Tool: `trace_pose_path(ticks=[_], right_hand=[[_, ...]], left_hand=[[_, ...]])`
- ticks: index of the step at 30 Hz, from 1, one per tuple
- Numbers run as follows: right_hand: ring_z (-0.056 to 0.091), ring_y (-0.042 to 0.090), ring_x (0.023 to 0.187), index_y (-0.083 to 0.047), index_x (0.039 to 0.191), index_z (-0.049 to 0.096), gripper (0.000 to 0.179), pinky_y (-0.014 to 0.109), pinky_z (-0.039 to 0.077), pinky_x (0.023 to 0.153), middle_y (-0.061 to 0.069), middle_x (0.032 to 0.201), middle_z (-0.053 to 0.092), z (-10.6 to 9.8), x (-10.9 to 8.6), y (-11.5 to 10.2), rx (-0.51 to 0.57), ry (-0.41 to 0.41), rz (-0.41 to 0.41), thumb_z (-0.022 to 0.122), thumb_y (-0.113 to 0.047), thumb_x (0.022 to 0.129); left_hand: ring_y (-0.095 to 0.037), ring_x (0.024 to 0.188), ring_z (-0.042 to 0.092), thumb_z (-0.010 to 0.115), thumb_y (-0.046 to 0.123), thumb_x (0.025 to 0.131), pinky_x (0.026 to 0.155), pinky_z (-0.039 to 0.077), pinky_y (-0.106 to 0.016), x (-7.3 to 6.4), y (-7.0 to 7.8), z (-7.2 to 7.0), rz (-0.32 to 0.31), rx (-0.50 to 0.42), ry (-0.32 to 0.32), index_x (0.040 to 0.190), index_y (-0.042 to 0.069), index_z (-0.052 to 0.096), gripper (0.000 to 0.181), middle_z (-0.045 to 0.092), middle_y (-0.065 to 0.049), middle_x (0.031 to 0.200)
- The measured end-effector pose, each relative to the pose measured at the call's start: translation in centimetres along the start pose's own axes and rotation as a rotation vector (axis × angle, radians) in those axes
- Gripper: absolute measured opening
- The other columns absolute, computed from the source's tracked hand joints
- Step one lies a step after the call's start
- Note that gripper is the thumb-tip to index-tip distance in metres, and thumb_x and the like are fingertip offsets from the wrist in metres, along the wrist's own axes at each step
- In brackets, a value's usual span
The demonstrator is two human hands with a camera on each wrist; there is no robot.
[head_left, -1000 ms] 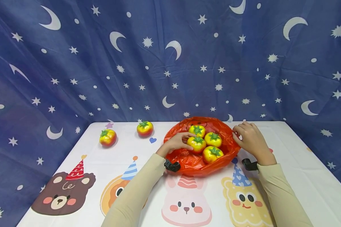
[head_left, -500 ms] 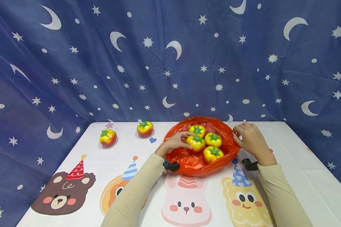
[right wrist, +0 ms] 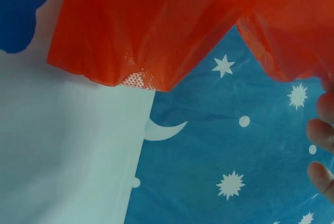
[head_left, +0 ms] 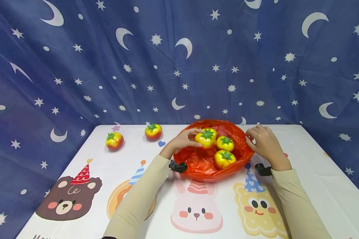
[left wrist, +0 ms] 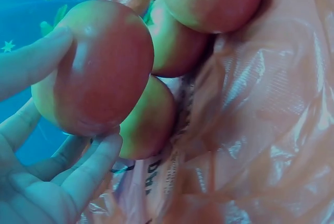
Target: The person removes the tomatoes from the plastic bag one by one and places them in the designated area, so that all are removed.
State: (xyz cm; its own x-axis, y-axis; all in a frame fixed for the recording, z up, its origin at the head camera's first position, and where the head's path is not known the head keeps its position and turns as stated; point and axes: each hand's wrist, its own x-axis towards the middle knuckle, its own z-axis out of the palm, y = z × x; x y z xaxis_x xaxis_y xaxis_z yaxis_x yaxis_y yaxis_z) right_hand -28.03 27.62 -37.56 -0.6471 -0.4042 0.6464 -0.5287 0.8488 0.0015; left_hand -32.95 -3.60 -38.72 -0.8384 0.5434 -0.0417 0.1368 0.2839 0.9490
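My left hand [head_left: 183, 140] grips a yellow-and-red toy tomato [left wrist: 99, 72] with a green leafy top, thumb on one side and fingertips on the other. It is raised over the spread red plastic bag [head_left: 194, 166]. Inside the bag lie a tomato on the right [head_left: 225, 143] and a front tomato [head_left: 224, 159]; the left wrist view shows three behind the held one, including a lower tomato [left wrist: 148, 122]. My right hand [head_left: 264, 142] pinches the bag's right rim between thumb and curled fingers. In the right wrist view only its fingertips [right wrist: 321, 132] show beside the red plastic.
Two more tomatoes stand on the white table cover [head_left: 311, 172]: a far-left tomato [head_left: 114, 141] and another tomato [head_left: 153, 132] nearer the bag. A blue curtain [head_left: 137, 59] with moons and stars hangs along the back edge and sides.
The left hand has lifted its tomato up and away from the others, so it now covers the back tomato in the head view. The right hand still holds the bag's rim.
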Motion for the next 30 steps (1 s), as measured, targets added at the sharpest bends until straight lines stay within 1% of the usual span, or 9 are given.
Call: trace_pose_path(ticks=[4, 7, 13, 21, 25, 30], right_hand=[[0.051, 0.024, 0.071, -0.004, 0.075, 0.063, 0.010, 0.044, 0.048, 0.071, 0.008, 0.065, 0.060, 0.0, 0.0, 0.0, 0.003, -0.003, 0.007, 0.071, -0.002, 0.070], [0.051, 0.024, 0.071, -0.004, 0.075, 0.063, 0.010, 0.045, 0.048, 0.071, 0.008, 0.065, 0.060, 0.0, 0.1, 0.0, 0.007, 0.002, 0.005, 0.071, -0.001, 0.070], [0.051, 0.024, 0.070, -0.004, 0.075, 0.063, 0.008, 0.045, 0.049, 0.072, 0.008, 0.065, 0.060, 0.0, 0.1, 0.0, 0.002, 0.000, 0.003, 0.070, -0.004, 0.072], [0.051, 0.024, 0.069, -0.004, 0.075, 0.063, 0.008, 0.046, 0.049, 0.073, 0.008, 0.064, 0.059, 0.0, 0.0, -0.1, -0.005, -0.013, 0.012, 0.071, -0.004, 0.072], [0.050, 0.023, 0.069, -0.004, 0.075, 0.063, 0.009, 0.044, 0.048, 0.071, 0.008, 0.064, 0.059, -0.1, 0.0, -0.2, -0.003, -0.004, 0.007, 0.071, -0.001, 0.071], [0.051, 0.024, 0.069, -0.004, 0.075, 0.064, 0.009, 0.046, 0.049, 0.072, 0.008, 0.064, 0.059, -0.1, 0.1, -0.2, 0.005, 0.011, -0.002, 0.071, -0.001, 0.070]], left_hand=[[-0.030, 0.124, 0.046, 0.068, 0.005, 0.082, 0.097, 0.049, -0.035, -0.3, 0.3, -0.4, 0.032, 0.001, -0.005, 0.132, 0.008, 0.051, 0.054, 0.047, -0.012, 0.137], [-0.029, 0.123, 0.047, 0.069, 0.006, 0.081, 0.096, 0.050, -0.034, -0.6, 0.5, -0.8, 0.043, 0.003, 0.006, 0.132, 0.009, 0.052, 0.053, 0.049, -0.013, 0.135], [-0.029, 0.121, 0.049, 0.069, 0.006, 0.082, 0.097, 0.050, -0.037, -1.6, 0.6, -1.5, 0.005, -0.020, 0.044, 0.133, 0.010, 0.051, 0.054, 0.049, -0.014, 0.135], [-0.033, 0.123, 0.050, 0.069, 0.006, 0.082, 0.105, 0.043, -0.042, -2.9, 0.2, -2.7, -0.027, -0.032, 0.095, 0.133, 0.010, 0.051, 0.055, 0.049, -0.014, 0.136], [-0.034, 0.122, 0.051, 0.069, 0.006, 0.082, 0.105, 0.043, -0.043, -3.5, 0.2, -3.2, -0.034, -0.035, 0.111, 0.133, 0.010, 0.050, 0.054, 0.048, -0.015, 0.137], [-0.033, 0.122, 0.052, 0.069, 0.007, 0.082, 0.104, 0.045, -0.042, -4.2, 0.1, -4.2, -0.046, -0.041, 0.135, 0.133, 0.010, 0.050, 0.054, 0.048, -0.015, 0.137]])
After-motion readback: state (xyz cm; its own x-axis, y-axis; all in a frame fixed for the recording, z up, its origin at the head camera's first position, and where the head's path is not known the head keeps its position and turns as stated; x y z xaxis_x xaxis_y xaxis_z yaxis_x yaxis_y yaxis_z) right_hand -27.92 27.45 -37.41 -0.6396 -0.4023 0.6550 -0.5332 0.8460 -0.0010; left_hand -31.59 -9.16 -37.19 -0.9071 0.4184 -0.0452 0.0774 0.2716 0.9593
